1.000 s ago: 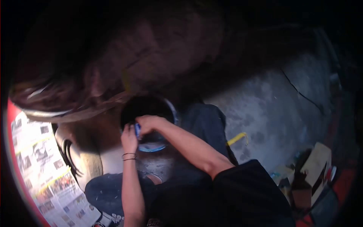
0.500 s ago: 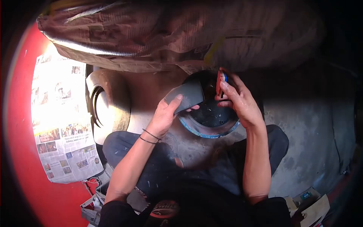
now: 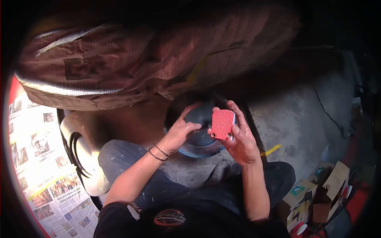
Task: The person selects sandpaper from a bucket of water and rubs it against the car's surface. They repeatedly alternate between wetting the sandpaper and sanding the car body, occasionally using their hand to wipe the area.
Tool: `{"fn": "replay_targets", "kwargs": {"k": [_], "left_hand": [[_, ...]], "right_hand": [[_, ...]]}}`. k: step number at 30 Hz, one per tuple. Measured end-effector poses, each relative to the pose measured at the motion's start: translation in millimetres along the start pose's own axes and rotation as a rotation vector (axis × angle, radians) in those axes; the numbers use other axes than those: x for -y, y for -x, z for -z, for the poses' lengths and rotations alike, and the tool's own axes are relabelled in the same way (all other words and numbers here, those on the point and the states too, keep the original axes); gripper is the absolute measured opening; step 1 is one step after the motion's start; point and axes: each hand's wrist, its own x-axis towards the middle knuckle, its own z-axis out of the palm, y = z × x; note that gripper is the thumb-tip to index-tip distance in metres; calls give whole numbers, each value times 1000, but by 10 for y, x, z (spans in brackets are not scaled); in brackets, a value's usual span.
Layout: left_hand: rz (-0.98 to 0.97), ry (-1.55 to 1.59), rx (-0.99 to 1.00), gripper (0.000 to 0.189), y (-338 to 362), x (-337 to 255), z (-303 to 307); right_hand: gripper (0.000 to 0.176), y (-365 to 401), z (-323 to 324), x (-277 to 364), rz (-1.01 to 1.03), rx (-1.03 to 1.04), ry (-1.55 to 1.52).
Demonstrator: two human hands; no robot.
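My left hand (image 3: 180,133) is closed on a dark grey sheet of sandpaper (image 3: 199,114), its thumb lying across the sheet. In my right hand (image 3: 243,142) is a red foam block (image 3: 223,123) with a wavy raised pattern, small holes and a blue-white edge, like a piece of flip-flop sole. Its patterned face is turned up toward me. Both hands are wet and held close together above a round dark basin (image 3: 202,152) with a blue rim. Sandpaper and hands hide much of the basin's inside.
A large newspaper-covered body (image 3: 119,63) overhangs the far side. To the left stand a tyre (image 3: 85,146) and newspaper sheets (image 3: 65,194). Open cardboard boxes (image 3: 329,190) are at lower right, and a yellow strip (image 3: 272,150) lies on the concrete floor (image 3: 285,123).
My right hand has turned the red foam block from edge-on to face-up and brought it nearer the sandpaper. My left hand has shifted slightly, still gripping the sandpaper. The head view has swung right.
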Motion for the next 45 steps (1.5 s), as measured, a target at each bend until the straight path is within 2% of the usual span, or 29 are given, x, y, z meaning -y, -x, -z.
{"fn": "replay_targets", "kwargs": {"k": [3,6,8,12,16,17,18,20,21,24,25,28,30,32,35,36,38,40,42,43,45], "left_hand": [[45,-50,142,77,-35,4,89],[37,-77,244,78,22,-78,-42],[8,-59,294,79,19,-51,-91],[24,-65,357,79,41,-102,-102],[-104,-136,339,71,-34,7,-52],[-80,-124,339,72,-17,-8,-58],[-155,-133,354,71,-8,-16,-37],[50,311,344,69,19,-96,-55],[26,313,363,66,-2,-114,-8],[13,28,376,65,-98,-161,129],[-79,-91,316,66,-86,-162,117],[-139,-188,188,68,-32,-149,130],[-168,-136,122,62,-4,-127,54],[-220,-165,56,58,20,-129,-17],[-249,-463,-43,46,139,-431,-153],[-372,-499,-68,43,89,-410,-110],[-621,-568,-127,41,-85,-300,69],[-518,-914,-305,40,-135,-312,171],[-785,-1365,-473,48,-339,-89,436],[-751,-1415,-494,50,-443,44,540],[-679,-1509,-534,61,-533,220,660]], "right_hand": [[82,98,-34,-222,126,-138,178],[82,167,-101,-423,327,-296,537],[75,185,-199,-486,436,-384,819],[67,132,-147,-605,459,-401,948],[58,38,-150,-602,481,-370,1091],[56,13,-193,-621,467,-424,1028],[55,-22,-147,-671,470,-411,978],[52,-74,-104,-736,455,-394,824],[48,-97,-98,-764,470,-357,671],[43,-135,-47,-711,482,-297,717],[38,-124,-44,-660,522,-281,879],[39,-154,58,-522,370,-257,847],[41,-168,57,-459,253,-133,612],[42,-145,-90,-352,187,-108,618],[46,-184,-260,-234,289,-143,762],[47,-214,-271,-196,310,-137,791],[49,-377,-486,7,771,-143,1231],[49,-601,-839,332,1204,-126,1357],[52,-943,-1044,610,1617,-123,1306],[58,-1092,-1149,718,1760,-146,1279],[59,-1409,-1339,809,1920,-202,1126]]}}
